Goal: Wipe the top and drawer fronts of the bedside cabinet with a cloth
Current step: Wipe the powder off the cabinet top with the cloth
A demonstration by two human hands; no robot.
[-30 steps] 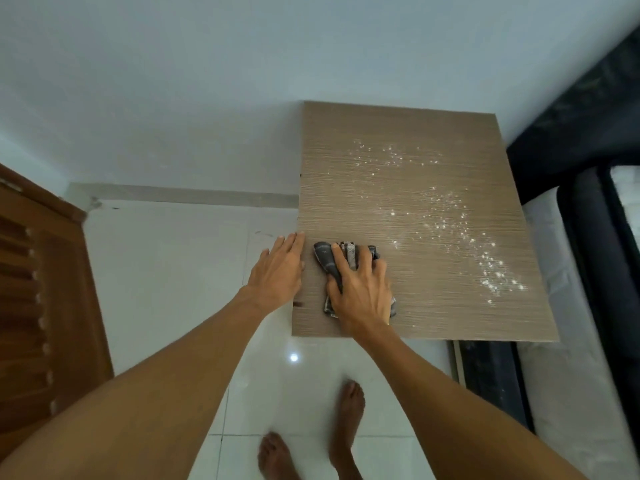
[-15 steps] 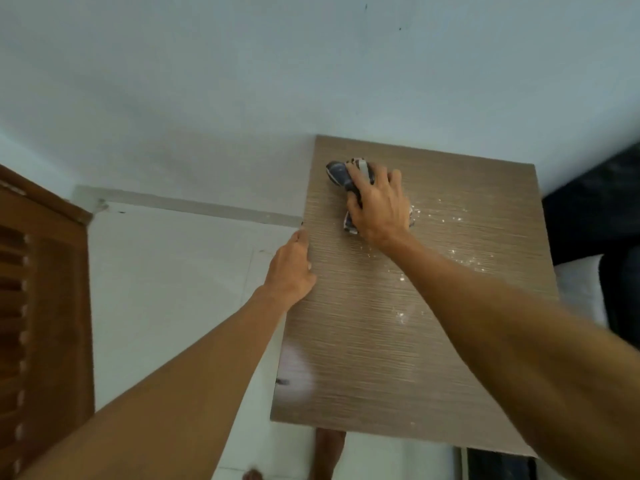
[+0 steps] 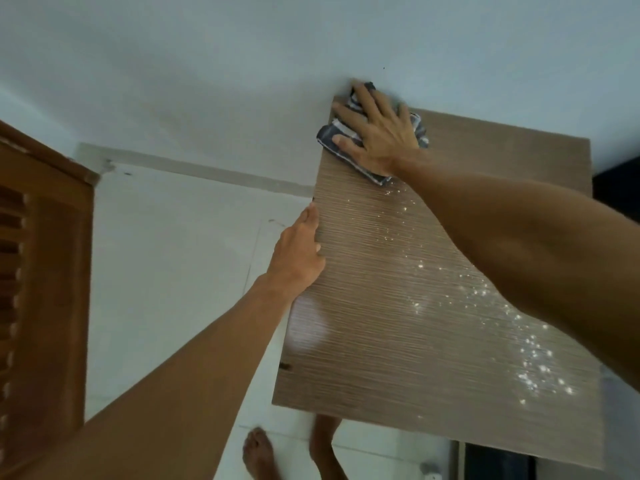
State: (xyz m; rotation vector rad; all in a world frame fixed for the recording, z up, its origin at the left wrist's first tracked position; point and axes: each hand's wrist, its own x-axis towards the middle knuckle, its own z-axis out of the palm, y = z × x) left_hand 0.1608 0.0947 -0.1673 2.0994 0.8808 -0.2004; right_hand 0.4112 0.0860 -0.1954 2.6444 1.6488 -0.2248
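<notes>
The bedside cabinet top (image 3: 381, 341) is a wood-grain panel seen from above, with white specks scattered along its right side. My right hand (image 3: 377, 129) presses flat on a grey striped cloth (image 3: 327, 136) at the far left corner of the top, against the wall, fingers spread. My left hand (image 3: 298, 254) rests on the cabinet's left edge, fingers straight along the side. The drawer fronts are hidden below the top.
A white wall (image 3: 242, 81) runs behind the cabinet. A wooden louvred door (image 3: 38, 289) stands at the left. White floor tiles (image 3: 166, 289) lie left of the cabinet, my bare feet (image 3: 258, 452) below its near edge. A dark bed (image 3: 616, 181) is at right.
My right hand has slid the cloth from the near left part of the top up to the far left corner. My left hand has moved farther along the left edge.
</notes>
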